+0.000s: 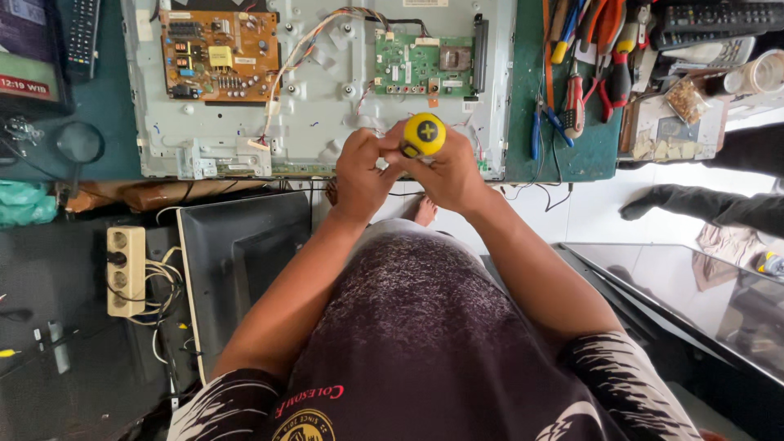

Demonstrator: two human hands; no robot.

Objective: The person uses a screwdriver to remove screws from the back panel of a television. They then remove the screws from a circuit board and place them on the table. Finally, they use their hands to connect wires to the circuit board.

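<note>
Green table (102,106) carries opened metal chassis (327,122). At its near edge, our right hand (453,175) grips yellow screwdriver (424,135) upright for downward pressure; left hand (359,175) closed around shaft, steadying.

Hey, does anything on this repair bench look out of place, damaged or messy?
Nothing looks damaged. Both hands, left hand and right hand, grip a yellow-capped screwdriver over the opened metal chassis. Only untidy bits: hand tools heaped at the bench's right and tangled cables by the power strip below.
</note>
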